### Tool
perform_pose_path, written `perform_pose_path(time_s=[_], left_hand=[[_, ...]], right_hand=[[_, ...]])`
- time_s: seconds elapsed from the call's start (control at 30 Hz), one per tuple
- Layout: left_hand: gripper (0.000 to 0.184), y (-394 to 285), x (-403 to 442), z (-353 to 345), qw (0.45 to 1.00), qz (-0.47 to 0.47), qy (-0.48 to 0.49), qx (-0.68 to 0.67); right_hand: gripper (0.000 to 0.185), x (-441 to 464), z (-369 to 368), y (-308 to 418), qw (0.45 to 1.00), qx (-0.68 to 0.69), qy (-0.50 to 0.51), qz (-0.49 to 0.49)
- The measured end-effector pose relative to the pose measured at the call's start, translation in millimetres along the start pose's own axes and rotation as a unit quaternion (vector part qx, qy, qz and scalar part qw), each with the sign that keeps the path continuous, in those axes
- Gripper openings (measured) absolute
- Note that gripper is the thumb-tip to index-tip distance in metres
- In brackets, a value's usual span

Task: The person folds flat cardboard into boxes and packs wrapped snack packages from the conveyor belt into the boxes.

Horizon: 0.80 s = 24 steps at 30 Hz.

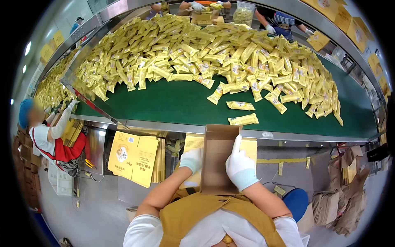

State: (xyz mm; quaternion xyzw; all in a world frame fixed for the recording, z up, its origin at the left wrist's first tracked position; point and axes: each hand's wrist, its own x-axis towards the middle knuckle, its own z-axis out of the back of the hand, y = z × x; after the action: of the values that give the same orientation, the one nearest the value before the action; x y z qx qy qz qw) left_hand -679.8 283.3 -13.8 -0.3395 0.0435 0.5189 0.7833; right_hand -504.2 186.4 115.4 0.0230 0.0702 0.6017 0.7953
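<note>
Apron [181, 214] nearest; open box [220, 160] by the counter's [164, 103] near edge, right hand [240, 166] half-curled at its wall, index straight, probably steadying it; left hand [191, 160] blurred, both grips unclear.

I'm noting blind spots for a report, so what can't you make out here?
In the head view:
Left hand: finger outlines blurred.
Yellow cardboard: partly hidden behind the brown box.
Packets: small print too small.
Co-worker, top centre: head cut off by top edge.

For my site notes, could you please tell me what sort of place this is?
Likely a packing workshop: wrapped packets heaped on a green surface, flat cartons, and an open box.
</note>
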Motion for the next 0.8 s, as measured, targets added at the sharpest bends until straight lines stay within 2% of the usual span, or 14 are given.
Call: perform_pose_path(time_s=[0.07,0.17,0.2,0.3,0.33,0.4,0.43,0.47,0.57,0.6,0.63,0.7,0.73,0.8], left_hand=[[0.058,-2,-7,5,0.972,-0.051,-0.154,-0.172],[0.06,-65,-57,76,0.992,-0.013,-0.091,-0.082],[0.047,-68,-59,81,0.988,-0.032,-0.073,-0.135],[0.043,-34,-42,81,0.983,-0.104,-0.056,-0.139],[0.041,-28,-39,82,0.979,-0.09,-0.021,-0.181],[0.04,-6,-35,75,0.96,-0.156,-0.047,-0.227],[0.039,4,-34,72,0.948,-0.188,-0.06,-0.248],[0.035,7,-38,72,0.933,-0.084,0.0,-0.349],[0.039,21,-28,16,0.802,-0.087,-0.107,-0.582],[0.055,20,-26,11,0.844,-0.111,-0.146,-0.504],[0.059,13,-19,3,0.929,0.047,-0.124,-0.346],[0.061,32,16,-76,0.932,-0.117,-0.27,-0.21],[0.059,19,20,-61,0.927,-0.11,-0.303,-0.194],[0.057,18,47,-5,0.897,-0.212,-0.378,-0.081]], right_hand=[[0.082,-2,-8,-5,1.0,0.02,-0.021,0.002],[0.08,-4,-5,-19,0.992,0.111,-0.05,0.018],[0.08,-6,-6,-26,0.987,0.143,-0.065,0.025],[0.074,-8,-5,-51,0.964,0.263,-0.041,-0.001],[0.073,-10,-12,-60,0.945,0.32,-0.063,0.002],[0.069,-10,-30,-74,0.909,0.394,-0.132,0.036],[0.067,-6,-55,-88,0.888,0.417,-0.18,0.07],[0.065,-6,-73,-92,0.89,0.415,-0.182,0.051],[0.06,-8,-93,-87,0.9,0.418,-0.12,-0.03],[0.052,-5,-132,-89,0.898,0.424,-0.118,0.0],[0.046,-3,-170,-90,0.895,0.43,-0.115,0.029],[0.04,18,-178,-81,0.893,0.424,-0.15,0.029],[0.041,37,-160,-82,0.917,0.338,-0.208,0.044],[0.041,80,-107,-95,0.929,0.223,-0.288,0.059]])
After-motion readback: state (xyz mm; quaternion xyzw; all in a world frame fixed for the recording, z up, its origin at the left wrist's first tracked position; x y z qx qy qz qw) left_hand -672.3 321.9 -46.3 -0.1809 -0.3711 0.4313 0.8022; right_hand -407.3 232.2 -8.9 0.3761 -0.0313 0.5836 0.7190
